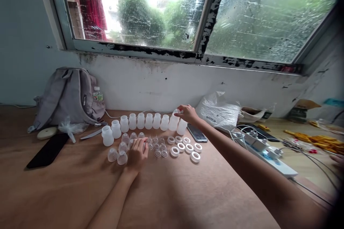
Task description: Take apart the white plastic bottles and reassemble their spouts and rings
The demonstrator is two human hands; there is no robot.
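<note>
My right hand [189, 113] reaches to the right end of a curved row of frosted white bottles [149, 121]. Its fingertips pinch a clear cap [176, 111] at the top of one bottle [173, 123]. The last bottle [182, 127] stands just beside it, under my wrist. My left hand [138, 154] rests among clear dome caps [122, 157], fingers bent together; what they hold, if anything, is hidden. Right of it lie several small clear silicone pieces [158, 146]. Further right, white rings [189, 148] lie flat on the table.
A grey backpack [70, 96], a plastic bag [72, 127] and a black pouch [48, 151] lie at left. At right are a phone [197, 133], a silvery bag [219, 111], a power strip [276, 161] with cables, and yellow items [317, 141]. Part of another hand [337, 159] shows at the right edge.
</note>
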